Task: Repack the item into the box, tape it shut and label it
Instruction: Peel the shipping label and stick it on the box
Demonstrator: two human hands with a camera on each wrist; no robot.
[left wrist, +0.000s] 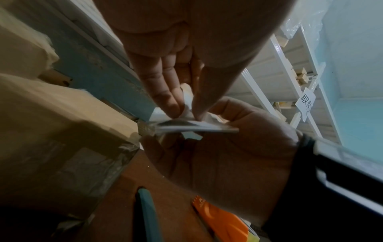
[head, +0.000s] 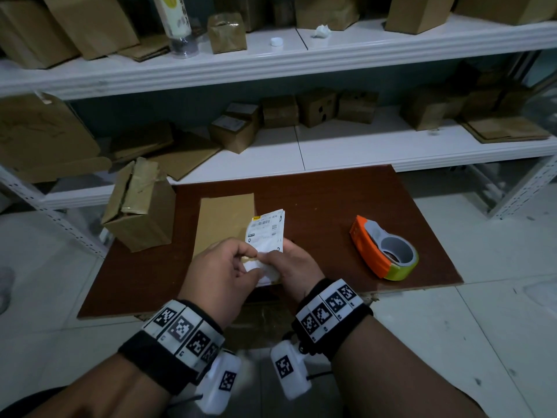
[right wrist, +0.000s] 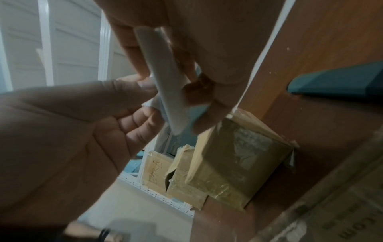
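Both hands work on a small stack of white shipping labels (head: 266,233) held above the brown table's front edge. My right hand (head: 291,259) grips the stack (right wrist: 165,85) from the right side. My left hand (head: 248,259) pinches a white corner of paper (left wrist: 186,113) at the stack's near end between thumb and fingertips. Just behind the hands a closed tan cardboard box (head: 224,218) lies on the table, its taped top shiny (right wrist: 238,163). An orange tape dispenser (head: 382,248) with a yellow-green roll lies to the right.
A second cardboard box (head: 141,212) with loose taped flaps stands at the table's (head: 331,200) left corner. White shelves (head: 331,146) with several cardboard boxes run behind. A teal flat object (left wrist: 147,212) lies on the table near the dispenser (left wrist: 223,219).
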